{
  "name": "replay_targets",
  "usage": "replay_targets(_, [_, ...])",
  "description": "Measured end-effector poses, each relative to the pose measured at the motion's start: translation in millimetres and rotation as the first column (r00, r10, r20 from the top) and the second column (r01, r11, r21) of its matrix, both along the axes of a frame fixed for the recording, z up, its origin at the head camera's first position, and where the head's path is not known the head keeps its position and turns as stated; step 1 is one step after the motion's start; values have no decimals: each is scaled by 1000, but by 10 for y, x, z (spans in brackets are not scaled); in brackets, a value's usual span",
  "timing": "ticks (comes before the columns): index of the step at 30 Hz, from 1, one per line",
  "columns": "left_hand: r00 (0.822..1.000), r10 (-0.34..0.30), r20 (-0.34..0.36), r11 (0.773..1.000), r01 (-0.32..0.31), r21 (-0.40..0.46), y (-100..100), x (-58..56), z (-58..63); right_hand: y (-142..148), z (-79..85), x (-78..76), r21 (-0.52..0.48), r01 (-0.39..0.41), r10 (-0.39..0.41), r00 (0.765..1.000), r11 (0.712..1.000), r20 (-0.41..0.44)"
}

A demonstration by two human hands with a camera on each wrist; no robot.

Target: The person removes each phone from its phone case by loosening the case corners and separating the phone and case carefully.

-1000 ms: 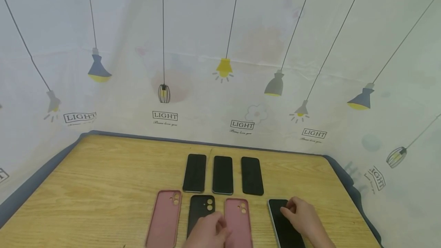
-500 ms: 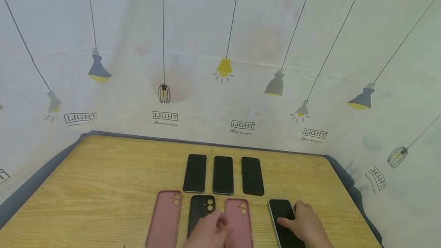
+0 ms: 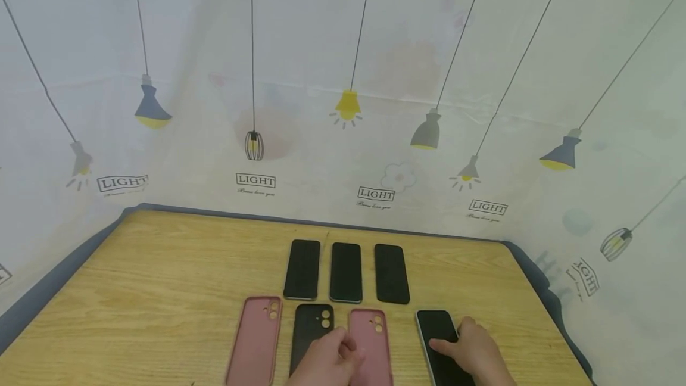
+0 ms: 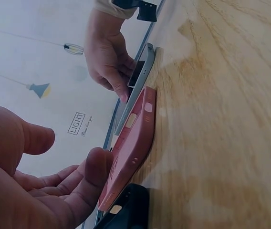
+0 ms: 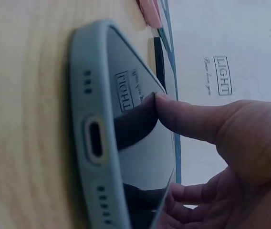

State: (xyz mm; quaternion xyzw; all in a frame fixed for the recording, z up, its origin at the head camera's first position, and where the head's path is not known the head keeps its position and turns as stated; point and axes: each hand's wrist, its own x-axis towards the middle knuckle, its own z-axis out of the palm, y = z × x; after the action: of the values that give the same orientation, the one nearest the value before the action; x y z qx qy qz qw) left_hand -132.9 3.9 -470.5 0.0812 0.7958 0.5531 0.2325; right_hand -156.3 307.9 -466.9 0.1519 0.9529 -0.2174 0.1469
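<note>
My right hand [image 3: 476, 350] is on a phone [image 3: 446, 365] lying face up on the table at the right. Its thumb presses the dark screen, and its fingers curl at the far long edge. In the right wrist view a pale grey-green case [image 5: 92, 133] wraps the phone's bottom end, with the port opening visible. My left hand [image 3: 324, 361] hovers loosely, thumb apart from the fingers, holding nothing. Below it lie a black phone case [image 3: 304, 335] and a pink phone case [image 3: 371, 344]. In the left wrist view, its fingertips are close to the pink case's rim; contact is unclear.
Three dark phones stand in a row behind the cases: left phone [image 3: 302, 270], middle phone [image 3: 346, 273], right phone [image 3: 392, 274]. Another pink case [image 3: 254, 341] lies at the left. The wooden table [image 3: 161, 290] meets a lamp-printed cloth [image 3: 311, 46] at the back.
My right hand's fingers have spread from above the screen to the phone's right edge, and its thumb has slid down the screen. The left hand has barely moved.
</note>
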Motion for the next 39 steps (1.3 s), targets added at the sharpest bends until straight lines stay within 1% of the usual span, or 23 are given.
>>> replay_targets(2, [1000, 0, -7, 1000, 0, -1, -4, 6, 13, 34, 8, -17, -16, 4, -4, 1000, 1000, 7])
replay_targets(5, [1000, -1, -21, 1000, 1, 1, -16, 7, 37, 75, 38, -38, -17, -30, 30, 1000, 999, 1])
replay_targets(8, [1000, 0, -24, 1000, 0, 11, -26, 6, 60, 78, 69, -41, -49, -54, 52, 998, 997, -32])
replay_targets(13, [1000, 0, -19, 1000, 0, 11, -28, 11, 67, 19, 93, -3, -120, -49, 33, 990, 992, -135])
replay_targets(16, [1000, -3, -16, 1000, 3, 9, -29, 9, 63, -18, 98, 22, -128, -50, 24, 980, 991, -197])
replay_targets(20, [1000, -4, -8, 1000, 4, 21, -28, 4, 64, -63, 109, 52, -134, -57, 21, 967, 989, -256])
replay_targets(26, [1000, -5, -11, 1000, 5, 29, -23, 8, 82, -153, 97, 67, -200, -46, -21, 947, 979, -320])
replay_targets(31, [1000, -10, -26, 999, 11, 32, -15, 7, 87, -263, 84, 46, -280, -21, -78, 938, 960, -338])
replay_targets(34, [999, -15, -32, 999, 16, 36, -15, 5, 76, -329, 94, 44, -304, -14, -100, 930, 953, -354])
replay_targets(36, [999, -19, -36, 999, 20, 38, -14, 7, 70, -369, 107, 50, -303, -22, -99, 921, 953, -378])
replay_targets(39, [999, -20, -27, 999, 21, 43, -12, 8, 69, -432, 123, 62, -354, -15, -132, 912, 935, -388])
